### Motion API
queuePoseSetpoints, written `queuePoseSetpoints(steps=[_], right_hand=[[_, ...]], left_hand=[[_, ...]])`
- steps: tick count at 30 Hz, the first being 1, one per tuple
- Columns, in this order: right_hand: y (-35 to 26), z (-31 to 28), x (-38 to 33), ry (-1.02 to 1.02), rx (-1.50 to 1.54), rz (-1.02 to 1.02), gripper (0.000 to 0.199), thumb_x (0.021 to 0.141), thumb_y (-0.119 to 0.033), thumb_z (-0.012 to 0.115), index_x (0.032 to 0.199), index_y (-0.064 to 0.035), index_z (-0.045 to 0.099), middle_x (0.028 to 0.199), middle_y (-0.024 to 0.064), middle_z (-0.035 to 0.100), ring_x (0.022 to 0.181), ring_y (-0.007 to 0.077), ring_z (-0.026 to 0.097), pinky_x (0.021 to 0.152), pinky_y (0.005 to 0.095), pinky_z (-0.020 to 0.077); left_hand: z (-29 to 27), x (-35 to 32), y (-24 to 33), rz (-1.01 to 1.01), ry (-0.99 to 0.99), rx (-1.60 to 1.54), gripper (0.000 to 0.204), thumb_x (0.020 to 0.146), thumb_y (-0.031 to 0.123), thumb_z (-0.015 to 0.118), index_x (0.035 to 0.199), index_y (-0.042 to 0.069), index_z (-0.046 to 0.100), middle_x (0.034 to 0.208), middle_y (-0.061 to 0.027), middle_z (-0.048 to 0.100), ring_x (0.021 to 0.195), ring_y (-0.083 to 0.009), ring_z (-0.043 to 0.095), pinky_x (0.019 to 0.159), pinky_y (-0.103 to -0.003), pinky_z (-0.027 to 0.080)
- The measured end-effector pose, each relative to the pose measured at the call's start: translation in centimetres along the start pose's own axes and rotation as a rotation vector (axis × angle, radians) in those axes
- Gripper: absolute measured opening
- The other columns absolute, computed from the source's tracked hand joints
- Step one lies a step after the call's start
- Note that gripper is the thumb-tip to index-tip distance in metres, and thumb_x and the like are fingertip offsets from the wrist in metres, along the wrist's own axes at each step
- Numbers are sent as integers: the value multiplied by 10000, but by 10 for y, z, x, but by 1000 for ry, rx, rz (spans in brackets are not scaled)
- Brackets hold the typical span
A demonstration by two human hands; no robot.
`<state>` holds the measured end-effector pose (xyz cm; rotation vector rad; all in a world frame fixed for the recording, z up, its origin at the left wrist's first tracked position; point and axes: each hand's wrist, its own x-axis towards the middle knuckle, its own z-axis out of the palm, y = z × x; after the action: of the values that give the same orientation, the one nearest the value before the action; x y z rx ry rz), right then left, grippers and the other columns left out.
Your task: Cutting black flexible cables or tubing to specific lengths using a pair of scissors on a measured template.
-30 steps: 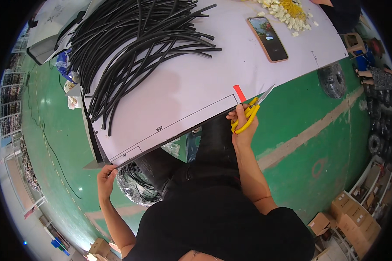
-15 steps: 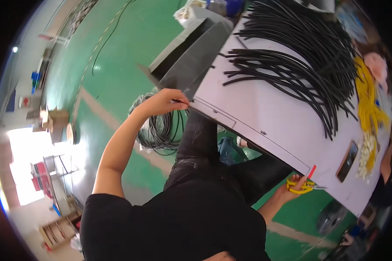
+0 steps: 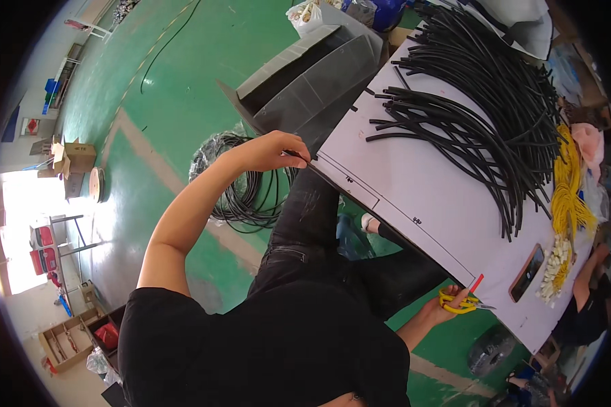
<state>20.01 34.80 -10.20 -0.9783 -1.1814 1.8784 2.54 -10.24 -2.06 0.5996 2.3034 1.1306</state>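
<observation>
My left hand [image 3: 268, 150] pinches the end of a thin black tube [image 3: 299, 155] at the near corner of the white table [image 3: 428, 183]. The tube runs along the table's front edge toward my right hand [image 3: 447, 311]. That hand grips yellow-handled scissors [image 3: 460, 302] beside a red marker [image 3: 476, 283] on the edge. A ruled line with marks runs along the tabletop just inside the edge. A big heap of cut black tubes [image 3: 482, 102] lies further back on the table.
A phone [image 3: 526, 273], yellow wires [image 3: 569, 197] and small white pieces [image 3: 557, 268] lie at the table's right end, where another person [image 3: 584, 305] sits. A coil of black tube [image 3: 241, 197] lies on the green floor by my knees. A grey box [image 3: 312, 74] stands beyond it.
The view has swung round strongly, so the table now lies to my upper right. Both hands keep their places: left on the tube end, right on the scissors at the red marker.
</observation>
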Motion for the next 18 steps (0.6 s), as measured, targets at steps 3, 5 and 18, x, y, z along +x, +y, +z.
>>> queuePoseSetpoints(steps=[3,5,18], right_hand=[[2,-7,2,8,-1,0,180,851,-192,603,854,-58,483,708,28,507,634,91,511,550,189,443],[-1,-4,2,16,7,-21,186,849,-195,606,870,-58,482,708,27,508,634,90,512,550,189,443],[-130,121,113,-324,-297,-301,171,876,-196,546,966,-59,497,672,-8,443,538,46,405,453,191,350]], left_hand=[[-1,4,-3,44,-31,2,171,826,173,604,917,27,611,845,-84,585,809,-202,570,716,-305,451],[-2,5,0,36,-35,-2,160,824,163,604,909,27,610,837,-83,582,799,-198,565,697,-304,452],[-18,61,87,-37,306,-227,169,833,156,577,841,-9,611,726,5,572,656,-50,490,599,-209,409]])
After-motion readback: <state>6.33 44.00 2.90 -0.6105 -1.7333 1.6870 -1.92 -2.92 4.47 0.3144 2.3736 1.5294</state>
